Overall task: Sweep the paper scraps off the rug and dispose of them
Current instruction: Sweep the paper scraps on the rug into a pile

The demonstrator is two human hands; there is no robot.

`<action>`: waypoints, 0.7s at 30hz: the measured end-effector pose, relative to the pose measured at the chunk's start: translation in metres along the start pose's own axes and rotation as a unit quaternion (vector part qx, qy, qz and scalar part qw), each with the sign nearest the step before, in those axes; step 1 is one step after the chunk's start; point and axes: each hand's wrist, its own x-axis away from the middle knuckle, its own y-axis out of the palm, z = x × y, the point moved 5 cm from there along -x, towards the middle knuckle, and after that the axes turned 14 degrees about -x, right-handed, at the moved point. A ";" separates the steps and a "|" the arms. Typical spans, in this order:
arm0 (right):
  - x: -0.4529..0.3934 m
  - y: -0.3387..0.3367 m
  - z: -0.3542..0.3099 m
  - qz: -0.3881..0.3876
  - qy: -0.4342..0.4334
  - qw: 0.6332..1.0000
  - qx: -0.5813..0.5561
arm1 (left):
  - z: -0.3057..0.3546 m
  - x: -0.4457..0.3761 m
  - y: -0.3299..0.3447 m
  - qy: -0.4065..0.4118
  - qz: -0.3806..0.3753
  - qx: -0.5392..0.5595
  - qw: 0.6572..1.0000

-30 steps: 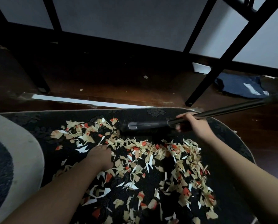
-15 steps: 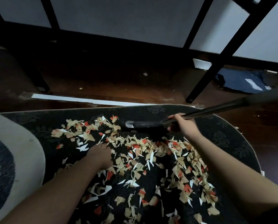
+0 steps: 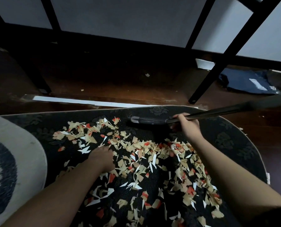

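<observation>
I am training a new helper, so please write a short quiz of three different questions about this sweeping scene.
1. True or false: the right hand holds the broom.
2. Where does the left hand rest? A) on the wooden floor B) on the dark rug among the paper scraps C) on the broom
3. Fill in: the scraps are tan, white and ____.

Key: 1 true; 2 B; 3 red.
</observation>
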 end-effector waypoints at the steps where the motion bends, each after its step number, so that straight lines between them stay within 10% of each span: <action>1: 0.003 0.002 0.003 -0.014 0.003 1.000 0.019 | -0.001 0.000 0.000 0.000 -0.001 0.000 1.000; 9: 0.023 -0.026 -0.016 -0.101 -0.021 0.994 0.035 | -0.005 0.001 0.000 0.001 0.002 0.010 1.000; 21: -0.010 0.090 -0.018 -0.010 -0.020 0.995 -0.093 | -0.043 0.015 0.017 -0.037 0.009 0.035 0.999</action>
